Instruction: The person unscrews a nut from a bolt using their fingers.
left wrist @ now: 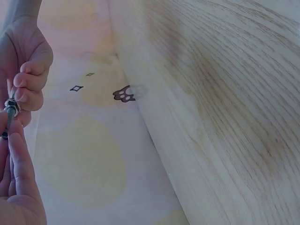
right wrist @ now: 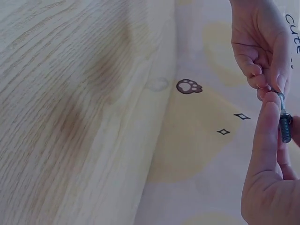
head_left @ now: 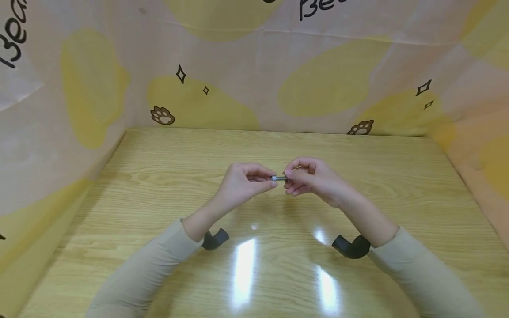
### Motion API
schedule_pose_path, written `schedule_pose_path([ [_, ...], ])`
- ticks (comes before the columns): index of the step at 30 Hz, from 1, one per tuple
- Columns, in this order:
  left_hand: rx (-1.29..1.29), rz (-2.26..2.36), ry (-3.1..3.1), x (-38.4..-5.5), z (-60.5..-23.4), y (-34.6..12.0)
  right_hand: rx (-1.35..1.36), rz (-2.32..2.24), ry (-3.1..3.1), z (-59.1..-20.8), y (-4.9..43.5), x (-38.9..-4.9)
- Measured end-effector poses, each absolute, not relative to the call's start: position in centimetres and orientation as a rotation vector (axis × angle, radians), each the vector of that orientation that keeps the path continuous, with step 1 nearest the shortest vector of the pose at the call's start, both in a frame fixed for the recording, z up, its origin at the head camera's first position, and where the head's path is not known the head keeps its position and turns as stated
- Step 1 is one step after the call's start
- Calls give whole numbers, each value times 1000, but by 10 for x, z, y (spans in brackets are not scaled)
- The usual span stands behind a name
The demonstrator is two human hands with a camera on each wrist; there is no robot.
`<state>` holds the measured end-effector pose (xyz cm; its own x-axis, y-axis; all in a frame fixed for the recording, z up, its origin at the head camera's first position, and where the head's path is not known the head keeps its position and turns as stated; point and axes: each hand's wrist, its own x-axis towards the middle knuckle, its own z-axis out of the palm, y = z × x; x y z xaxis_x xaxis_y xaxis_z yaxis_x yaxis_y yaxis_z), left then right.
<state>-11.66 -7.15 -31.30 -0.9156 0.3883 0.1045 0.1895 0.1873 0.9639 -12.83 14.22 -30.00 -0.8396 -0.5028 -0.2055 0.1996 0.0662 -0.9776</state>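
Over the table, a small silver metal bolt (head_left: 280, 178) lies level between both hands. My left hand (head_left: 244, 182) pinches one end of it between thumb and fingertips. At the other end, the thumb and index finger of my right hand (head_left: 316, 180) pinch a nut, largely covered by the fingers in the head view. In the left wrist view the nut (left wrist: 12, 104) sits round the threads near the right fingertips. The right wrist view has the bolt's threaded end (right wrist: 285, 132) sticking out past the nut between the right fingers.
The hands are above a light wood-grain table (head_left: 191, 159). Patterned cloth (head_left: 238, 79) with yellow patches and paw prints hangs along the back and both sides. Black curved pieces (head_left: 216, 240) are at both wrists. Bright reflections lie on the near tabletop.
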Motion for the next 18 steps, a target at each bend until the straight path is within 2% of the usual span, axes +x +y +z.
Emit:
schedule_pose_path([
  [7,582,1826,2286,-119,-314,-70,-385,-1866,1870,-304,149,-130],
  [18,566,1818,2288,-119,-317,-72,-354,-1874,1878,-309,146,-130],
])
